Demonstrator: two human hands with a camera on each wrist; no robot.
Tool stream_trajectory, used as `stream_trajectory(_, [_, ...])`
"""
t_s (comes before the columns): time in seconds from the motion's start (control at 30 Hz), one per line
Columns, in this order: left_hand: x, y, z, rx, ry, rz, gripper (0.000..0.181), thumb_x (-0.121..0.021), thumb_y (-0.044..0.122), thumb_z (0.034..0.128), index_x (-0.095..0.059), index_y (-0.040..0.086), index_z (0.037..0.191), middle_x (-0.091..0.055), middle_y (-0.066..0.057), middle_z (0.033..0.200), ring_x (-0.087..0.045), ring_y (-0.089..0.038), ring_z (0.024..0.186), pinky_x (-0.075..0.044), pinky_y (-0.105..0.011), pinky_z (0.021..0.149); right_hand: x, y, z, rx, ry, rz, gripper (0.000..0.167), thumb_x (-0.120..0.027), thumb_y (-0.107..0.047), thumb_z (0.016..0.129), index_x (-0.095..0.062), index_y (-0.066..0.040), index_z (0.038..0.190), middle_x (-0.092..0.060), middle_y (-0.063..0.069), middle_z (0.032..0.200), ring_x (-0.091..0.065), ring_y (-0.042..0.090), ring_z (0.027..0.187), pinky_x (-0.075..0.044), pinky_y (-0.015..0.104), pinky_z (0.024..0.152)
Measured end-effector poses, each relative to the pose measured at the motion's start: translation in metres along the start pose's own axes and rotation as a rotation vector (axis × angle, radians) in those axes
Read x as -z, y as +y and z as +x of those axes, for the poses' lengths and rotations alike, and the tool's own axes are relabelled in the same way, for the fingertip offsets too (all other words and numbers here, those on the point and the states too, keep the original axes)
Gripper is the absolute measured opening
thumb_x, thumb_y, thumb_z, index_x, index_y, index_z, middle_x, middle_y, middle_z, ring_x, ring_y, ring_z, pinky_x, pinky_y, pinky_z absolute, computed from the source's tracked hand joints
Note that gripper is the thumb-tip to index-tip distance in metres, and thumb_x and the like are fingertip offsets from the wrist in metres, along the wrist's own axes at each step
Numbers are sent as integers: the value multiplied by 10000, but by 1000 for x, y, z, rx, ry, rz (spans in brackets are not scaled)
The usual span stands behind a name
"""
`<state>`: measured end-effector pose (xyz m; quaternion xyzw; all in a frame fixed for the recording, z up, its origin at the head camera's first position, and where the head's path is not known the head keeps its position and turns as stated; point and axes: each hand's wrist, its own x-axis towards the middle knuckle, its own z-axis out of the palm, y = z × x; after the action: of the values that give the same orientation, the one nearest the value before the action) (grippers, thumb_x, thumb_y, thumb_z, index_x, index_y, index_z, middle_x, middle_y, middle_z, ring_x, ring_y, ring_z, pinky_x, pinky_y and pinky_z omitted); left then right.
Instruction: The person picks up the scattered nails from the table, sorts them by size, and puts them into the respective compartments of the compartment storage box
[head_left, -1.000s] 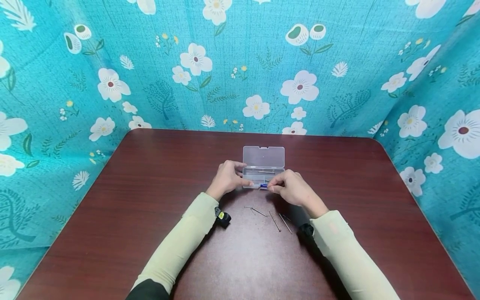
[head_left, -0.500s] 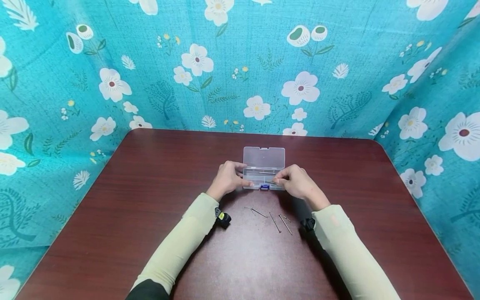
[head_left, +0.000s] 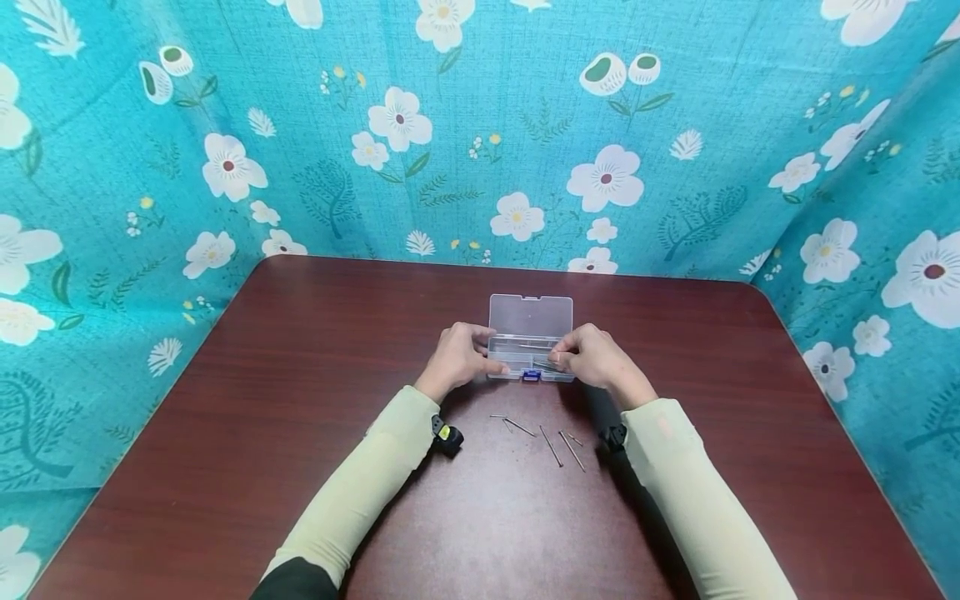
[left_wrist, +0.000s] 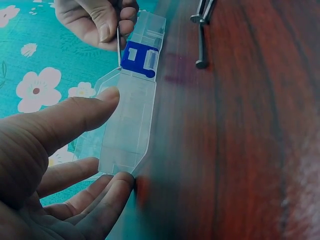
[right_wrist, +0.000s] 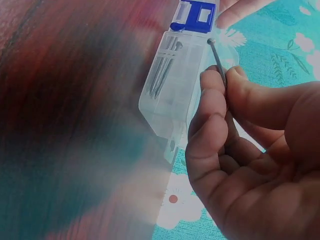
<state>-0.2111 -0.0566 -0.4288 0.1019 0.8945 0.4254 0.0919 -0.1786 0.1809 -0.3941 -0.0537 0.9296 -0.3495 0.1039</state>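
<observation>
A clear plastic box with a blue latch stands with its lid raised on the table. My left hand grips its left end, the thumb on the front rim and fingers at the end wall. Over the right front compartment, my right hand pinches a nail between thumb and fingers. That nail slants, its head close to the box rim. Through the box's wall in the right wrist view, several nails show in a compartment. A long thin piece lies in the rear compartment.
Several loose nails lie on the dark red-brown table in front of the box, between my forearms. A turquoise floral cloth hangs behind the table and along its sides.
My right hand has moved from the blue latch rightward and slightly back, over the right front compartment, uncovering the latch. My left hand keeps its grip on the box.
</observation>
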Motion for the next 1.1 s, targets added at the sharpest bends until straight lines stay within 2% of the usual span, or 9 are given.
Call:
stream_trajectory(0.2, [-1, 1, 0, -3, -9, 7, 679, -965, 265, 677, -701, 105, 1282, -716, -62, 1070, -658, -135, 887, -553, -312, 723, 0, 0, 0, -19, -2, -26, 176, -657, -60, 976, -744, -19, 829, -606, 62, 825, -513, 228, 762, -424, 332, 632])
stream_trajectory(0.6, [-1, 1, 0, -4, -5, 2, 691, -971, 269, 667, -701, 99, 1281, -713, -64, 1067, -660, -134, 878, -549, -304, 708, -3, -4, 2, -22, -1, -67, 212, -642, -90, 991, -747, -36, 814, -541, 31, 713, -479, 208, 687, -417, 343, 621])
stream_trajectory(0.87, [-1, 0, 0, 2, 2, -4, 695, -975, 265, 659, -703, 95, 1276, -717, -67, 1052, -661, -132, 877, -547, -297, 708, -1, -3, -1, -33, 41, -49, 188, -634, -95, 998, -758, -39, 870, -573, 43, 784, -492, 219, 724, -422, 351, 652])
stream_trajectory(1.1, [-1, -1, 0, -3, 6, -11, 682, -970, 259, 668, -704, 90, 1273, -719, -63, 1029, -656, -140, 890, -551, -305, 710, -1, 2, -7, -2, 56, -20, 170, -635, -98, 991, -764, -46, 893, -580, 34, 788, -470, 199, 697, -405, 357, 657])
